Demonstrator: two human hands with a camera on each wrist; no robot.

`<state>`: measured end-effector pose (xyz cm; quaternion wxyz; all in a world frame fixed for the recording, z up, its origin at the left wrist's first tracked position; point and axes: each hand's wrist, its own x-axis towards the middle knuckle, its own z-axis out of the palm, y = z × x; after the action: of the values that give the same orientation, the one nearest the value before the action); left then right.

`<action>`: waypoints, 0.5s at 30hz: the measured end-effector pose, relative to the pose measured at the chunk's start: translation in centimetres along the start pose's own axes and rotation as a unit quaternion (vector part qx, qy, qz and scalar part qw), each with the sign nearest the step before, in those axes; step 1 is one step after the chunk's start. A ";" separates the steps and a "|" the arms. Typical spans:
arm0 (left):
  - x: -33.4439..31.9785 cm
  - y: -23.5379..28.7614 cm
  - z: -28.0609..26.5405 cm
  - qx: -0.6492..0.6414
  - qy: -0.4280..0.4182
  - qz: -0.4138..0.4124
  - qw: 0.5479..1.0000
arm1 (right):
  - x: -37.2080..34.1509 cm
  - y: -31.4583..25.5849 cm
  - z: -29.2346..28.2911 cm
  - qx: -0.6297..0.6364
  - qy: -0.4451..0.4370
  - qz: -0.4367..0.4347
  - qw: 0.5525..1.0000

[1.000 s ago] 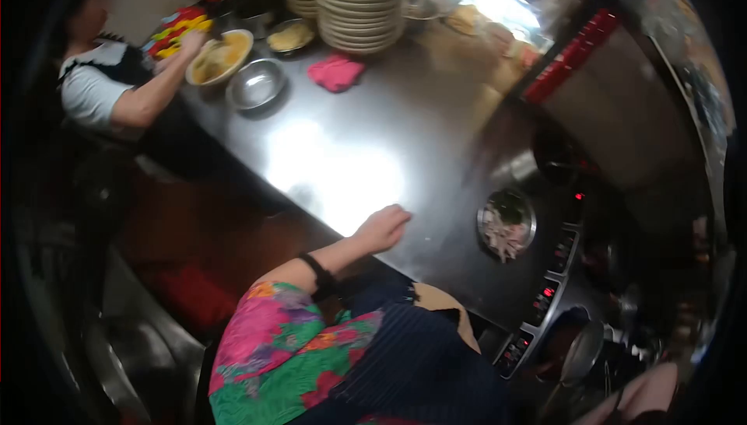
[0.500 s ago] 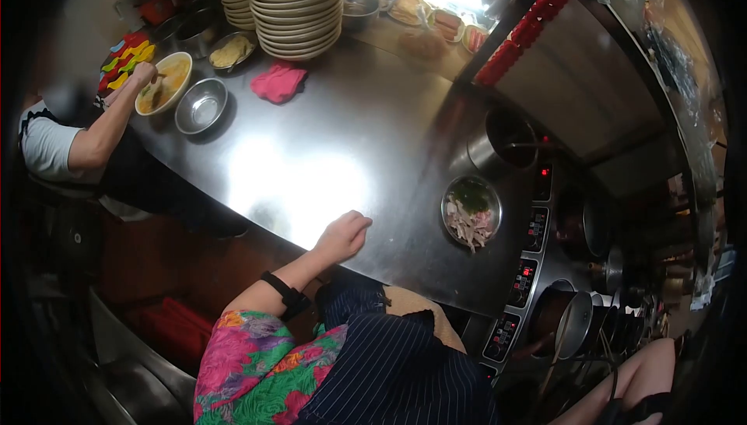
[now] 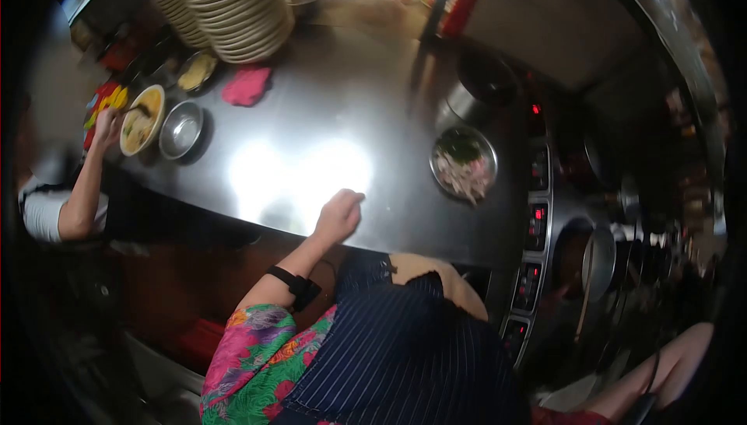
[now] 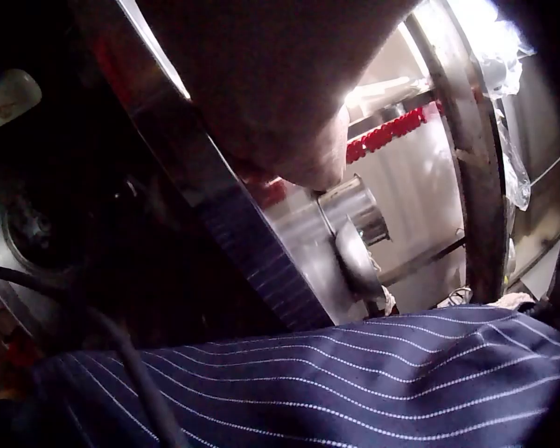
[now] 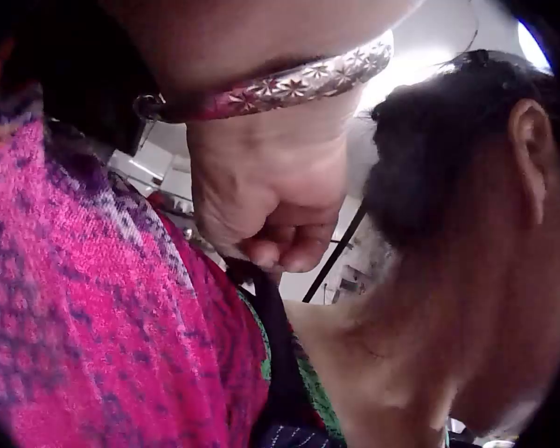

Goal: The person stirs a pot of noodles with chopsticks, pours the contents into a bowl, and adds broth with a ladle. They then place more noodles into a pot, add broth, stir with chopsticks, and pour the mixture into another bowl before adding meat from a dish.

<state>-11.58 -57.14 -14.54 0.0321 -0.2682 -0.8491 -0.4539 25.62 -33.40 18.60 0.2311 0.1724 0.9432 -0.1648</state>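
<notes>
My left hand point(image 3: 340, 216) rests at the near edge of the steel counter point(image 3: 381, 106), fingers loosely curled and nothing in them. In the left wrist view the same hand point(image 4: 280, 93) is a dark shape over the counter. My right hand point(image 5: 271, 191) is up at the shoulder, under a patterned silver bangle point(image 5: 303, 86). Its curled fingers grip the dark apron strap point(image 5: 285, 373) beside the neck. Head view shows only the bent right arm point(image 3: 661, 363) at the lower right. A steel bowl of sliced meat and greens point(image 3: 464, 167) stands right of my left hand.
A steel pot point(image 3: 471, 98) and cooker control panels point(image 3: 537, 227) line the right side. Stacked bowls point(image 3: 237, 13), a pink cloth point(image 3: 247, 85) and an empty steel bowl point(image 3: 182, 131) stand at the back left. Another person point(image 3: 82, 199) stirs a food bowl point(image 3: 142, 120) there.
The head view has swung, so the counter's things shift left and turn in the picture. My left hand stays by the counter edge. The other person's hand still works at the food bowl.
</notes>
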 end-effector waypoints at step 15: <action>0.1 0.6 0.0 0.039 -0.023 -0.024 0.999 | -5.8 -5.8 3.2 0.114 0.107 0.295 0.943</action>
<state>-11.35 -56.84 -14.04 0.0118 -0.2571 -0.8727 -0.4149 29.33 -41.28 20.13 0.1457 0.4847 0.8442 -0.1767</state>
